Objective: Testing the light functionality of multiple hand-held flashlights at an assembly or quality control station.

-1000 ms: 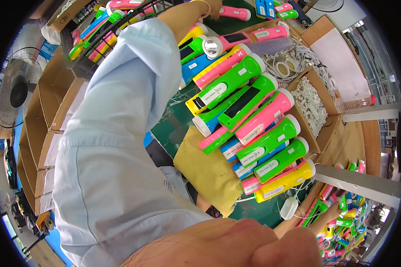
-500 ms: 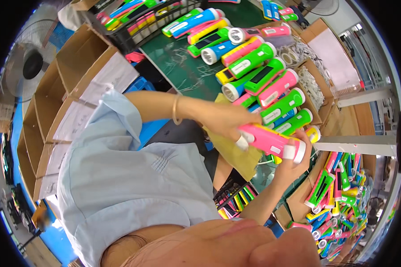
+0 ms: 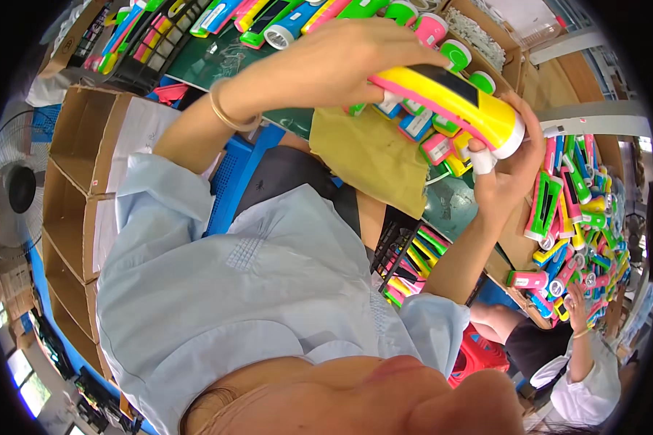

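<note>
A yellow flashlight with a pink stripe and a white lens end (image 3: 450, 101) is held up over the bench between both hands. My left hand (image 3: 341, 65), with a bangle on its wrist, grips the body from above. My right hand (image 3: 508, 167) holds the lens end from below; one of its fingers is wrapped in white tape. Under the flashlight lie a yellow cloth (image 3: 370, 152) and rows of coloured flashlights (image 3: 428, 138) on a green mat (image 3: 225, 58).
Open cardboard boxes (image 3: 72, 188) and a fan (image 3: 11, 192) stand at the left. A black crate of flashlights (image 3: 145, 43) sits at the back left, a box full of flashlights (image 3: 580, 217) at the right. Another person (image 3: 580, 362) works at the lower right.
My left arm has come back from a far reach toward the back crate. Half a second ago a pink flashlight was in my hands; now both hold a yellow one, higher up.
</note>
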A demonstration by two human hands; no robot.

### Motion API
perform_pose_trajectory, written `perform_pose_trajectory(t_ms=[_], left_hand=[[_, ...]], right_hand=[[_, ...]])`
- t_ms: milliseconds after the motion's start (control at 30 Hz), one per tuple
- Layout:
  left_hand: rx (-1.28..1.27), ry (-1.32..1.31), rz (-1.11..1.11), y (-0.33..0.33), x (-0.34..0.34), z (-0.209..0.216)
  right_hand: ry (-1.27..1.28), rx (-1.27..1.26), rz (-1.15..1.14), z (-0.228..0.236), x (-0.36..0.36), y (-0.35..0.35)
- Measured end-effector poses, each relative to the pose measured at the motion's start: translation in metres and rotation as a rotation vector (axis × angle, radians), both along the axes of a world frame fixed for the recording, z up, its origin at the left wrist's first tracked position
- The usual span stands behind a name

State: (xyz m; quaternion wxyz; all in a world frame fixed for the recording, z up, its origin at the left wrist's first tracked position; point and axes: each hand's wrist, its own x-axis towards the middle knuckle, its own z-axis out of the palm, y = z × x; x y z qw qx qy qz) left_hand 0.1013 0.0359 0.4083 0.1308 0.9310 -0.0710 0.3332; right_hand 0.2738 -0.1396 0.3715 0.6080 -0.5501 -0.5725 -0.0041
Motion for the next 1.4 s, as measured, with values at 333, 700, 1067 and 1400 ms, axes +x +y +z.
perform_pose_trajectory(t_ms=[333,700,1067,1400], left_hand=[[0.160,-0.075,0.089,0.014,0.017,0.065],[-0.366,0.325,-0.204,-0.023,0.028,-0.001],[-2.253,0.428,-0.352,-0.056,0.030,-0.087],[-2.350,0.390,-0.352,-0.054,0.041,-0.086]], right_hand=[[0.252,0.117,-0.161,0.035,0.006,0.015],[0.292,-0.056,-0.091,0.006,-0.025,0.002],[0.598,-0.412,-0.248,-0.085,-0.056,-0.043],[0.546,-0.486,-0.287,-0.096,-0.061,-0.049]])
